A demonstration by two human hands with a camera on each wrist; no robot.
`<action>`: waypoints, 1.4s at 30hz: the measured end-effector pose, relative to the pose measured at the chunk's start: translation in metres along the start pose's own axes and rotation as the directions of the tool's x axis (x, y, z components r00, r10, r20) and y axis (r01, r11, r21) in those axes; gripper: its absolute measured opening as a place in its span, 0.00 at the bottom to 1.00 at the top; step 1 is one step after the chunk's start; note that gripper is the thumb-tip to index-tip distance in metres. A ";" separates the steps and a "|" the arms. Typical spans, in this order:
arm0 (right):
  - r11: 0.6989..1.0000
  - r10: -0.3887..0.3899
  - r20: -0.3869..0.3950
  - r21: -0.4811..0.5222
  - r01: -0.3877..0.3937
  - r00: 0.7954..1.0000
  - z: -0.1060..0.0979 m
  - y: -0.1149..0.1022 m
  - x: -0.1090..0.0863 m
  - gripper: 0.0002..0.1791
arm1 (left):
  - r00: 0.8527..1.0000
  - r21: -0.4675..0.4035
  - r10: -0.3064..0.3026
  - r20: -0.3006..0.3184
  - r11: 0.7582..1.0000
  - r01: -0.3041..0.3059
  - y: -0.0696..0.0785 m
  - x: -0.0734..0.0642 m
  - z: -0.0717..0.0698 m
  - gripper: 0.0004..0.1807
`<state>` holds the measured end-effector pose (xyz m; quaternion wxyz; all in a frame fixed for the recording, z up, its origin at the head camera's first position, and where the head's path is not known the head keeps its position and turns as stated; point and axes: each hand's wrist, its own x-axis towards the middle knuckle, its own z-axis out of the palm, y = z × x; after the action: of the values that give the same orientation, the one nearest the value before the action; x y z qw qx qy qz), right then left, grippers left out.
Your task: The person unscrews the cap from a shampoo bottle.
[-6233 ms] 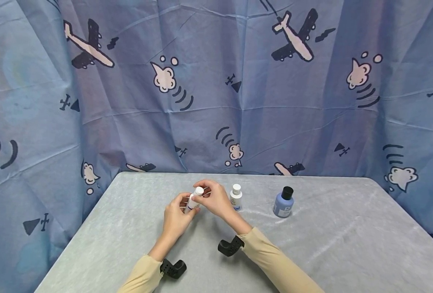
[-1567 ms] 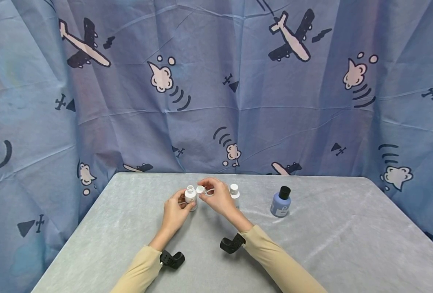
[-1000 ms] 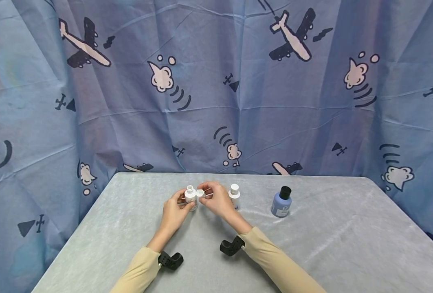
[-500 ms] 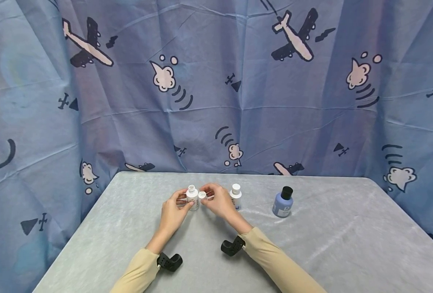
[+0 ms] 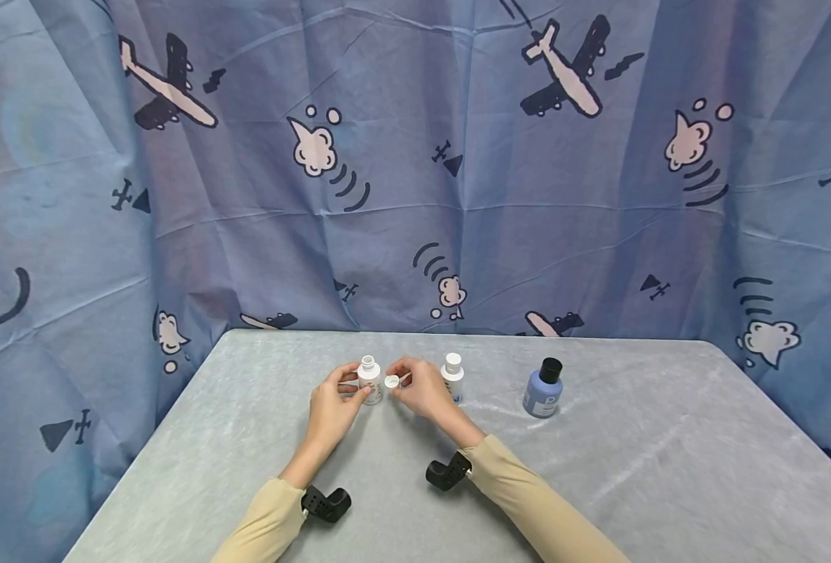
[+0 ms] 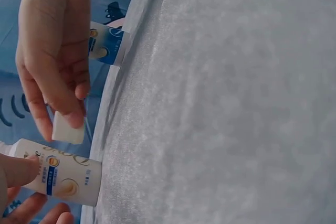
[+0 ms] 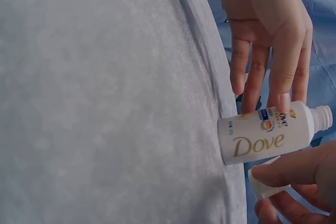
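Two-handed, grips the upright, uncapped Dove bottle [image 5: 371, 381] on the table [image 5: 598, 469] with left hand [image 5: 332, 403], pinches a white cap [image 5: 392, 381] with right hand [image 5: 422, 387], just rightward, lower than the neck [image 5: 368, 362].

head view; capped white bottle [image 5: 454, 375]: partly behind right hand [image 5: 422, 389]; blue bottle [image 5: 542, 393]: lettering too small

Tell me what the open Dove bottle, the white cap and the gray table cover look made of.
Dove bottle: probably plastic, smooth and satiny; the opaque white wall and ridged neck suggest it.
White cap: likely plastic too, fairly matte; even color and a hollow shape point that way.
Gray table cover: apparently fabric, perhaps velvety; mottling and creases show, though the fiber is unclear.
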<state>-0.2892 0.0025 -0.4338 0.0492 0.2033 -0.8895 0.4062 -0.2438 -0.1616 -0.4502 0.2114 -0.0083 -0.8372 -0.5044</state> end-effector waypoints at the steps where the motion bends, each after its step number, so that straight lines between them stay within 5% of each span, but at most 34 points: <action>1: 1.000 0.001 0.005 -0.003 -0.001 1.000 0.000 0.001 0.000 0.14 | 1.000 0.003 0.002 -0.002 1.000 -0.002 0.000 0.000 0.000 0.23; 18: 0.999 0.014 0.071 -0.047 -0.010 0.997 0.005 0.008 0.003 0.14 | 1.000 0.017 0.002 -0.019 1.000 -0.001 0.003 0.001 -0.006 0.23; 32: 1.000 -0.014 0.040 -0.024 0.015 0.999 0.003 0.009 -0.001 0.16 | 0.996 -0.002 0.046 -0.071 0.999 -0.046 0.003 -0.004 -0.009 0.18; 42: 0.980 -0.172 -0.013 -0.106 0.169 0.985 -0.004 0.003 -0.016 0.15 | 0.993 -0.026 0.095 -0.077 0.995 -0.097 0.013 -0.015 -0.011 0.12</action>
<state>-0.2761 0.0126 -0.4374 0.1044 0.2714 -0.8882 0.3556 -0.2235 -0.1617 -0.4401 0.2668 -0.0325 -0.8196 -0.5059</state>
